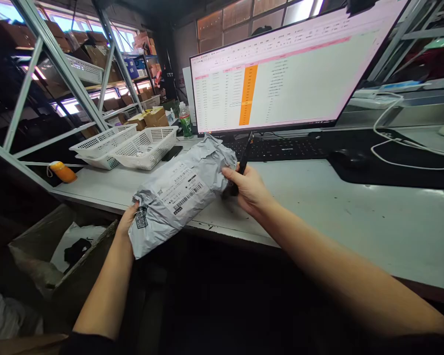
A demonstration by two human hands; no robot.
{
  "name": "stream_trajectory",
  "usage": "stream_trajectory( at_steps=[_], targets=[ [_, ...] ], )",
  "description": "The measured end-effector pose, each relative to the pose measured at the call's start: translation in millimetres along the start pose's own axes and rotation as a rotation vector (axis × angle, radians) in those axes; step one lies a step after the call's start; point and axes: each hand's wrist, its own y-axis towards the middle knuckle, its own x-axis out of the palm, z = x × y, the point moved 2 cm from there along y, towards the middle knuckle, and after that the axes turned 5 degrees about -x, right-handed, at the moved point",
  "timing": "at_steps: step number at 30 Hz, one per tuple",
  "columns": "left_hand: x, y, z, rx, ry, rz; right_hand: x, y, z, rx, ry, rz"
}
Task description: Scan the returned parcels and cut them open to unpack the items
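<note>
A grey plastic mailing bag (185,190), crumpled and bulging, is held at a slant over the desk's front edge. Its white shipping label (183,190) with barcodes faces up. My left hand (126,224) grips the lower left end, its fingers partly hidden behind the bag. At the upper right end, my right hand (249,187) pinches the plastic between thumb and fingers. A slim black tool (246,155) also sits in my right hand, pointing up toward the monitor; whether it is a knife or a pen I cannot tell.
Behind the bag stand a monitor (281,84) and a black keyboard (281,148). White plastic baskets (146,148) and a green bottle (185,121) are at the back left. A mouse (350,158) and white cable (377,143) lie right. An open bin (85,266) stands lower left.
</note>
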Motion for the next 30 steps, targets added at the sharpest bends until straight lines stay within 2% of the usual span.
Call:
stream_trajectory(
  at_steps=[2, 4, 6, 8, 10, 14, 16, 20, 22, 25, 27, 30],
  targets=[
    [-8.4, 0.5, 7.5, 0.094, 0.205, 0.084, 6.6, 0.0, 9.9, -0.02, 0.005, 0.05],
    [-4.5, -6.7, 19.1, 0.281, 0.566, 0.141, 12.3, -1.4, 21.8, -0.02, -0.018, 0.064],
    [12.8, -17.9, 27.0, 0.46, 0.886, 0.077, 16.6, -4.2, 33.5, -0.019, -0.061, 0.044],
    [35.9, -25.2, 28.6, 0.545, 1.003, -0.067, 19.6, -8.3, 42.3, -0.027, -0.108, -0.007],
    [57.1, -23.2, 27.9, 0.58, 1.034, -0.152, 21.4, -13.1, 46.7, -0.041, -0.141, -0.062],
    [87.7, 1.0, 31.8, 0.596, 1.025, -0.209, 24.0, -22.8, 44.7, -0.051, -0.183, -0.15],
    [100.9, 11.2, 36.9, 0.635, 1.045, -0.216, 25.5, -26.7, 42.3, -0.051, -0.2, -0.186],
    [123.3, 17.8, 38.0, 0.722, 1.225, -0.152, 25.1, -29.4, 42.8, -0.054, -0.248, -0.204],
    [127.4, 18.3, 32.3, 0.736, 1.206, -0.125, 21.0, -27.1, 44.6, -0.082, -0.303, -0.206],
    [122.3, 20.0, 22.2, 0.705, 0.931, -0.037, 10.1, -20.7, 42.0, -0.166, -0.445, -0.177],
    [116.7, 21.5, 16.1, 0.66, 0.77, 0.032, 3.5, -17.1, 33.7, -0.221, -0.604, -0.15],
    [114.3, 22.5, 10.3, 0.631, 0.685, 0.064, 2.2, -13.3, 13.6, -0.295, -0.892, -0.173]
  ],
)
